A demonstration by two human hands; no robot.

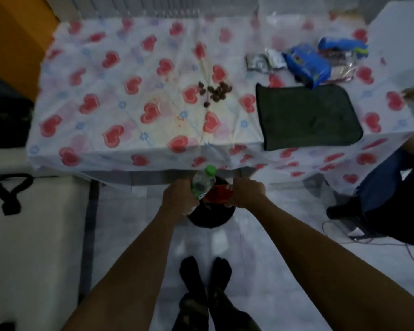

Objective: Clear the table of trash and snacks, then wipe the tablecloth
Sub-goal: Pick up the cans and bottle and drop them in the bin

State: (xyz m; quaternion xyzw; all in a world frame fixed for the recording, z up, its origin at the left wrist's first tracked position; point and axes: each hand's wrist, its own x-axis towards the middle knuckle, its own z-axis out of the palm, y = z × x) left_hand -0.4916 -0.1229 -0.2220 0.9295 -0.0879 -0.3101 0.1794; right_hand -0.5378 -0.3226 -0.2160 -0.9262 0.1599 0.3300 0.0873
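Clear plastic bottle with a green screw cap (202,181) sits in the left hand (178,197), whose grip is wrapped around the lower body, the cap pointing up toward the desk edge; it hangs just over a round black bin (210,217) on the pale tiled floor, in front of the desk. It looks nearly empty, so it is probably light, smooth and a little slippery, and its thin wall would dent under a hard squeeze; the middle of the body or the stiffer neck below the cap seems the surest place to take it. Beside it, touching or almost touching, a flat red packet (219,193) is pinched in the grip of the right hand (246,191) at its right edge; it seems thin, limp and crinkly, best held by an edge as here. Both are over the bin mouth, so dropping them looks like the step in hand. Farther out, on the white tablecloth printed with red hearts (120,91), lies a loose scatter of small brown nut-like bits (215,90), which would roll and need sweeping together. To the right a dark green cloth (308,115) lies flat, soft and floppy, and behind it are blue snack bags (308,64) and a silver wrapper (264,60), light and crumpled.
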